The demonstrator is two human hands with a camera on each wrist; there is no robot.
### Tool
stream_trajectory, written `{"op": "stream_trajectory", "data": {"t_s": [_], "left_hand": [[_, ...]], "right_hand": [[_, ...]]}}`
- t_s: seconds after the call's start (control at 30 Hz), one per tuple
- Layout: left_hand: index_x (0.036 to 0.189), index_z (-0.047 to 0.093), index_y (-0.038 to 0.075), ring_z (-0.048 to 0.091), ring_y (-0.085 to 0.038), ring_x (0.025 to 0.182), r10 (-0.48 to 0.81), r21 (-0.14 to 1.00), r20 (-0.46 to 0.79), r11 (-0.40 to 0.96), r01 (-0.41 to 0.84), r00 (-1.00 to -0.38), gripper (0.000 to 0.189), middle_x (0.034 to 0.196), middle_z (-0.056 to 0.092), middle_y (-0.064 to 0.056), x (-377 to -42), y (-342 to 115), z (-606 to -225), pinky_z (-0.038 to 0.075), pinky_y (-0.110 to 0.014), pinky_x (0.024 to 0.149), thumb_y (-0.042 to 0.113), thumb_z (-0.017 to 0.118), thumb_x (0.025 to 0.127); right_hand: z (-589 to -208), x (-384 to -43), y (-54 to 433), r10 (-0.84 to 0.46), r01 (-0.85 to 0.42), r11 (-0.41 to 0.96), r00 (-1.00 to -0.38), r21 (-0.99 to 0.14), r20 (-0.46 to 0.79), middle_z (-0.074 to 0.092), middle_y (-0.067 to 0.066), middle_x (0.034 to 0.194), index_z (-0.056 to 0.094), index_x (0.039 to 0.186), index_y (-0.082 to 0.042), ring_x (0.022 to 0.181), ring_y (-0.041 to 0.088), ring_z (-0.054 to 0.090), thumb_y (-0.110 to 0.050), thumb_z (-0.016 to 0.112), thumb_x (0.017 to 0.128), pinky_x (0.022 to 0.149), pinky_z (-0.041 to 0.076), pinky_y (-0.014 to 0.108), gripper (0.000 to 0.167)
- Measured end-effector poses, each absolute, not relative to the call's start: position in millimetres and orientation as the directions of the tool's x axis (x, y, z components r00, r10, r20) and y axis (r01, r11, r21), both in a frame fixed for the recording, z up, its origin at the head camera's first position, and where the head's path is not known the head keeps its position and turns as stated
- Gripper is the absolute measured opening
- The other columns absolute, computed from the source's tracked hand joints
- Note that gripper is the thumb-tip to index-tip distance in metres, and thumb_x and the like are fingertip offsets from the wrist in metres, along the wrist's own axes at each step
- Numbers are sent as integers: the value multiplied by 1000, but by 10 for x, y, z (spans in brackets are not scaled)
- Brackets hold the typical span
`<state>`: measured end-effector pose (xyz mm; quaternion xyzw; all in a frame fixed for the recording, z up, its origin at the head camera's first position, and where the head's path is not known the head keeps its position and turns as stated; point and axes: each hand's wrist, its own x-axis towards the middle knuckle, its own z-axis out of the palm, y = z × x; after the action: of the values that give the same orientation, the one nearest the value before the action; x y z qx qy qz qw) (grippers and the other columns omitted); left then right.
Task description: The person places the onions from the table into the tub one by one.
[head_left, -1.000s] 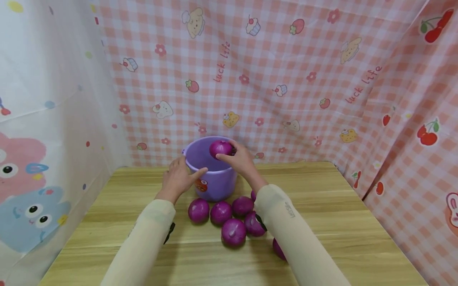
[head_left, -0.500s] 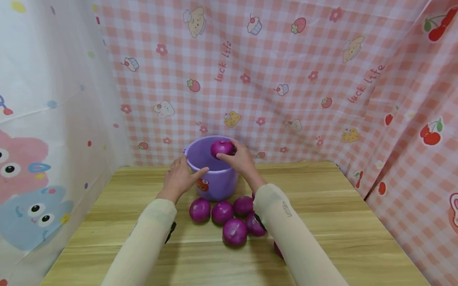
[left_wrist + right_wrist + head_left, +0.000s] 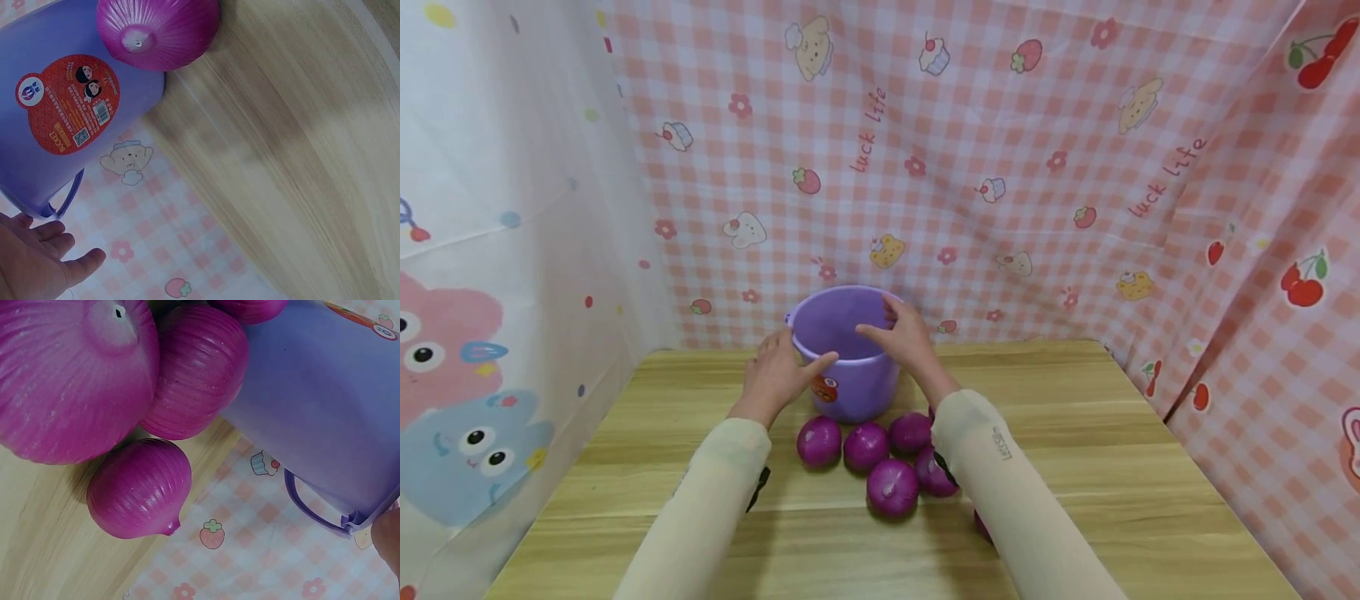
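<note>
Loosely spread at the bucket (image 3: pixel 859 390), right hand (image 3: pixel 906 335) and left hand (image 3: pixel 777 372) hold no onion, rim contact unclear; the glossy onions (image 3: pixel 892 488) look firm, slippery, best cupped round the widest part.

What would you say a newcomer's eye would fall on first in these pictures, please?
Probably the purple bucket, standing upright near the far edge of the wooden table. Close in front of it lie several glossy magenta onions, some partly hidden by the right sleeve. Behind everything hangs a pink checked cloth printed with cupcakes and strawberries.
</note>
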<state>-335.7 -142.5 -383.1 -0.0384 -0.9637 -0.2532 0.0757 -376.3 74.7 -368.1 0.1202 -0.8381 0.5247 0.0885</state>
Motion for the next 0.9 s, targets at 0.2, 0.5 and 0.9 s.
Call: {"op": "stream_trajectory", "data": {"t_s": [0.2, 0.5, 0.9], "left_hand": [[153, 23, -3, 31, -44, 139, 33, 482, 159, 870, 107, -987, 107, 151, 34, -28, -3348, -1420, -3826, 28, -67, 108, 76, 52, 86], [152, 24, -2, 33, -44, 138, 32, 482, 167, 869, 110, -985, 108, 149, 36, -28, -3351, -1415, -3829, 30, -66, 107, 78, 51, 85], [153, 23, -2, 32, -44, 138, 29, 484, 161, 869, 104, -987, 107, 150, 35, -28, -3346, -1414, -3827, 29, -66, 107, 76, 52, 86]], "right_hand": [[-3704, -3765, 756, -109, -297, 407, -955, -864, 277, 50, 23, 141, 40, 151, -3, 126, 33, 53, -30, 80, 86, 103, 47, 40, 81], [-3740, -3783, 762, -111, -313, 404, -950, -860, 293, 50, 23, 141, 40, 151, -4, 126, 34, 53, -30, 79, 86, 103, 47, 39, 80], [-3739, -3768, 777, -117, -325, 416, -945, -849, 305, 50, 23, 140, 40, 151, -5, 126, 35, 53, -28, 79, 86, 104, 46, 40, 79]]}}
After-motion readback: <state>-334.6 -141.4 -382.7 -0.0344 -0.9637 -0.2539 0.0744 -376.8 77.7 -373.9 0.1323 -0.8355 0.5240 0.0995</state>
